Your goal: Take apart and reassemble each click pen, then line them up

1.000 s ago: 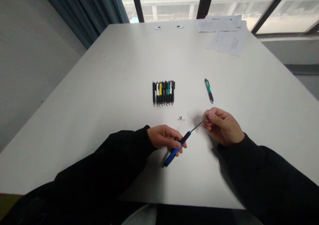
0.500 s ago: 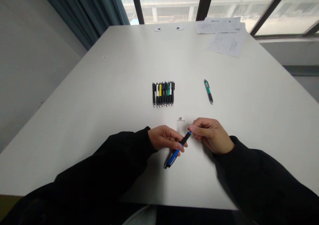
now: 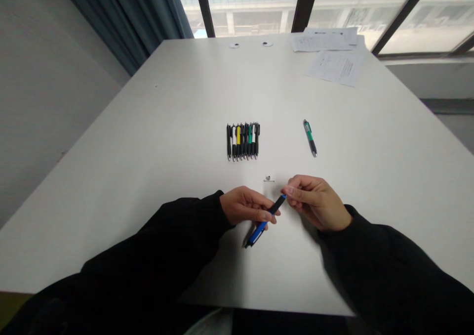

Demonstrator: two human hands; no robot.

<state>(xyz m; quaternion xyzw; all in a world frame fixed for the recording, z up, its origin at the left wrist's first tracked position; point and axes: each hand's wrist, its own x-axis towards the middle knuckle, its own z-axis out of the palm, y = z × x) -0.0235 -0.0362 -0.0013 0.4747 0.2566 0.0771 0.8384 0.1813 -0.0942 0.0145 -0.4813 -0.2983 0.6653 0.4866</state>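
Right hand has slid in onto the black nose of the blue pen since a second ago, so I keep the left hand grip pinched on the barrel just above the worktop, right grip closed on the nose, both ends in line.

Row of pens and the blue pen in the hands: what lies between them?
Head view: only one small loose part lies on the white table between the row of pens and the blue pen.
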